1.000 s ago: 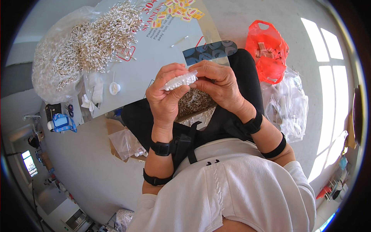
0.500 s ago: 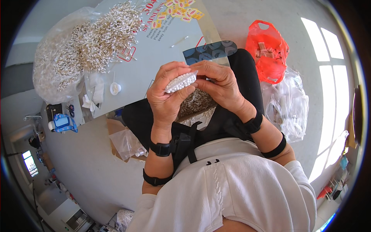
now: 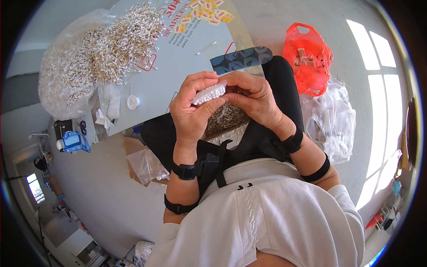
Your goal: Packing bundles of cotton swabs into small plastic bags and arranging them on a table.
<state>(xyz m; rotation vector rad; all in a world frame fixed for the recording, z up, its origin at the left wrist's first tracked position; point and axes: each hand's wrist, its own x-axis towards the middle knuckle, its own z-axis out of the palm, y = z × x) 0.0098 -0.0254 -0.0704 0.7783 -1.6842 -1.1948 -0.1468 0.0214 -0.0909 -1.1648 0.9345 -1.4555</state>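
Both hands hold one bundle of cotton swabs (image 3: 211, 93) in a clear plastic bag, its white tips facing up toward me. My left hand (image 3: 192, 100) wraps round the bundle's left side, thumb below and fingers above. At the bag's right edge, my right hand (image 3: 252, 95) pinches the plastic between thumb and fingers. Below the hands, in my lap, a box of loose cotton swabs (image 3: 224, 118) shows partly; the hands cover some of it. The lower part of the bundle is hidden behind my fingers.
On the table (image 3: 167, 75), a big heap of cotton swabs (image 3: 120, 44) spills from a clear bag (image 3: 51, 84). Yellow labels (image 3: 207, 11) lie at the far edge, a small white dish (image 3: 132, 102) nearer. A red plastic bag (image 3: 307, 62) and clear bags (image 3: 331, 120) sit on the floor at right.
The bundle is turned slightly in my hands, and my right fingers have shifted a little along the bag's edge. Everything else looks the same.
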